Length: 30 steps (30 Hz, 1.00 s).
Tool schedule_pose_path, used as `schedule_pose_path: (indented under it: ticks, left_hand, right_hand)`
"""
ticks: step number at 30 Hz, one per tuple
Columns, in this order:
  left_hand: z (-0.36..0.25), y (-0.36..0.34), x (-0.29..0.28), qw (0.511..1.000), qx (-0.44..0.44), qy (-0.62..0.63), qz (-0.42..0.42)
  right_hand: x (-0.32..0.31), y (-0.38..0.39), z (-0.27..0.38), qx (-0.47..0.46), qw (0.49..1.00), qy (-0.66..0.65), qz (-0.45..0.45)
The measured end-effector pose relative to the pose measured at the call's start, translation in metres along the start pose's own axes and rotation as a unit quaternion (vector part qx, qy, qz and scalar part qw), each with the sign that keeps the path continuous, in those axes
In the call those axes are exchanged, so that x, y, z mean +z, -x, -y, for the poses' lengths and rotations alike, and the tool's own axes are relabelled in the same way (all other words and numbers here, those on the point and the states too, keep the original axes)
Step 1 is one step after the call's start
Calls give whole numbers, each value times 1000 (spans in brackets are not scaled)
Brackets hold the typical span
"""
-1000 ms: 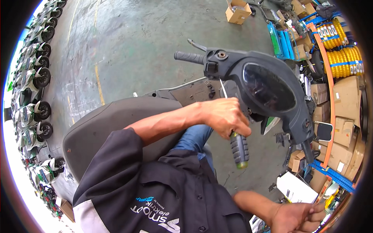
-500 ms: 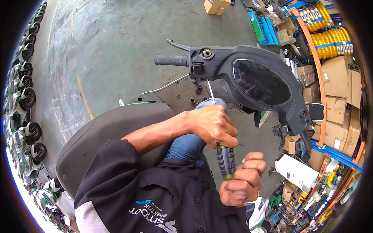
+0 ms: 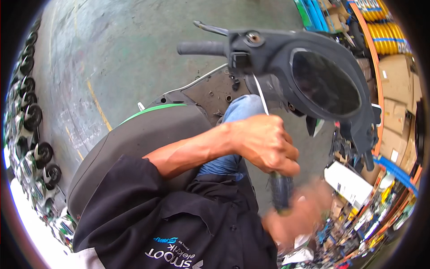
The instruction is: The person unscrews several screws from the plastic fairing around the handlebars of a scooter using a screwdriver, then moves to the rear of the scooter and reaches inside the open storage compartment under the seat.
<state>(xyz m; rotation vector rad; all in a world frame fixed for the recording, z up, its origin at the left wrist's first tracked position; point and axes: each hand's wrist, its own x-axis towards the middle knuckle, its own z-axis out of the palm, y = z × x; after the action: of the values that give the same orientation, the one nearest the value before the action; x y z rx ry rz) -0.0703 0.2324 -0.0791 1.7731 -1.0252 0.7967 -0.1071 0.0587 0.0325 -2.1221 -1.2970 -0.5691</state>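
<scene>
My left hand point(image 3: 264, 141) is wrapped round a screwdriver point(image 3: 281, 193) with a dark ribbed grip. Its thin metal shaft runs up to the underside of the black handlebar cover point(image 3: 273, 49) of a scooter, beneath the square switch opening. Where exactly the tip rests is hidden. My right hand point(image 3: 302, 215) is beside the butt end of the screwdriver, smeared by motion, so its fingers cannot be read. A dark oval display point(image 3: 326, 83) is set in the cover. To the left stick out the rubber grip point(image 3: 201, 48) and the brake lever point(image 3: 209, 28).
The scooter's dark seat point(image 3: 139, 139) lies left of my left arm. Cardboard boxes point(image 3: 396, 85) and yellow coils point(image 3: 389, 38) fill shelving on the right. A white box point(image 3: 348, 184) sits lower right, among scattered parts. A row of scooters point(image 3: 33, 116) lines the far left.
The view has shifted, so the handlebar cover sits higher and further right. My right hand has gone from a distinct fist at the butt to a blur. The left hand keeps its grip.
</scene>
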Motion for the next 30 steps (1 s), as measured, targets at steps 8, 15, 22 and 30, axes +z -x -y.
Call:
schedule_pose_path:
  ticks: [8,15,22,30]
  left_hand:
    - [23,-10,-17,999,4,-32,-1]
    - [25,-15,-36,999,15,18,28]
    - [30,-17,-33,997,7,41,66]
    - [28,-26,-52,990,-27,80,114]
  right_hand:
    - [-58,-15,8,-147,849,-256,-439]
    - [11,-8,-13,-53,982,-87,-160]
    - [-63,-60,30,-151,889,-85,-425]
    - [33,-31,29,64,987,-41,-143]
